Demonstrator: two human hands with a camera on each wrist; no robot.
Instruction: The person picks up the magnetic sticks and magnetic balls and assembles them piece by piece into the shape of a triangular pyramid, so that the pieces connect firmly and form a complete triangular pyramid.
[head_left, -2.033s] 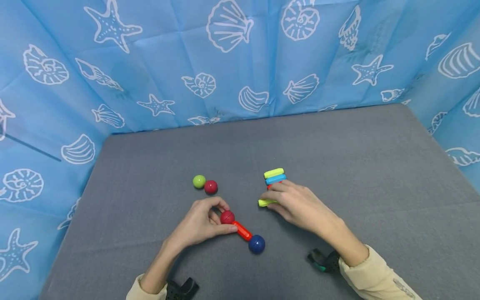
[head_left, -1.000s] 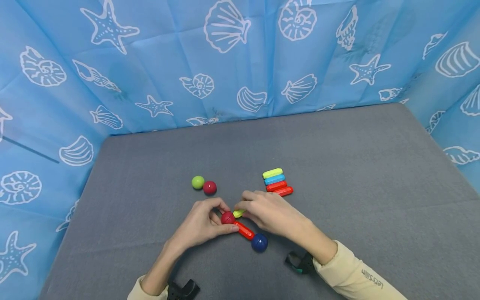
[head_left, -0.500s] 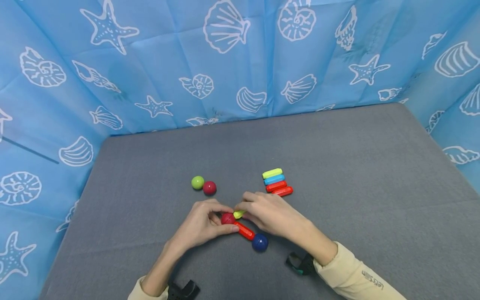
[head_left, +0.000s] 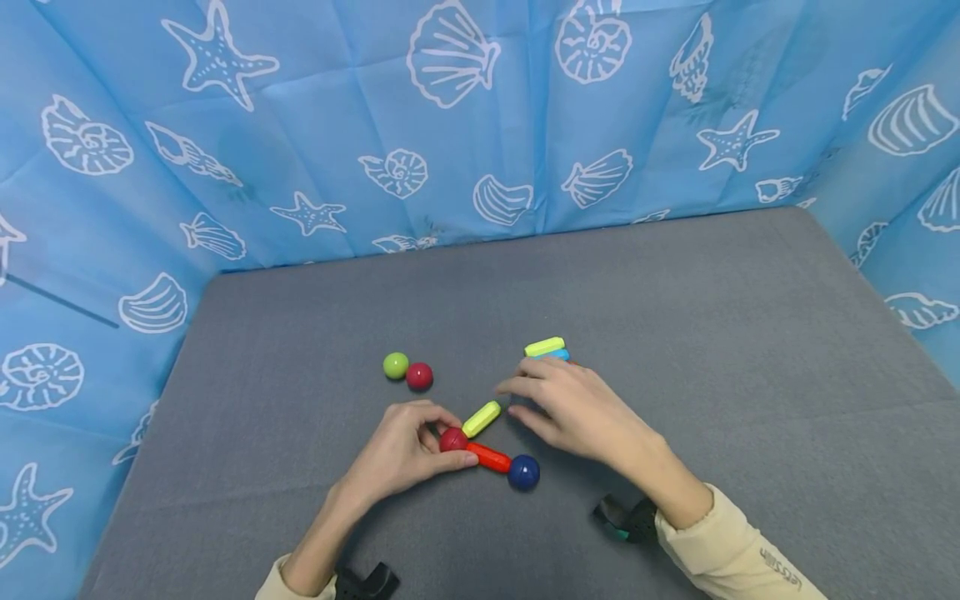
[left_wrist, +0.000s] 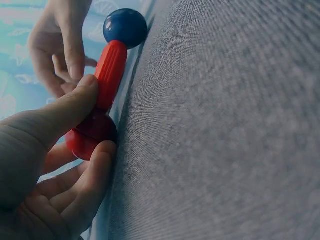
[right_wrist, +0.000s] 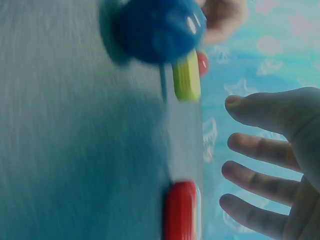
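Observation:
My left hand (head_left: 401,446) pinches a dark red ball (head_left: 453,440) between thumb and fingers, low over the grey table. From that ball a red rod (head_left: 490,457) runs to a navy blue ball (head_left: 523,472); my thumb lies along the rod's near end in the left wrist view. A yellow-green rod (head_left: 482,419) also stands out from the red ball, pointing away to the right. My right hand (head_left: 581,408) holds nothing, its fingers spread apart in the right wrist view. It hovers between the yellow-green rod and the loose rods.
Past my right fingers lie a second yellow-green rod (head_left: 544,347) and a light blue rod (head_left: 557,354). A loose red rod (right_wrist: 180,215) shows in the right wrist view. A green ball (head_left: 396,365) and another red ball (head_left: 419,376) sit beyond my left hand.
My right hand brought the yellow-green rod to the red ball, let go of it and moved back right towards the loose rods. The blue ball end has swung slightly away from me.

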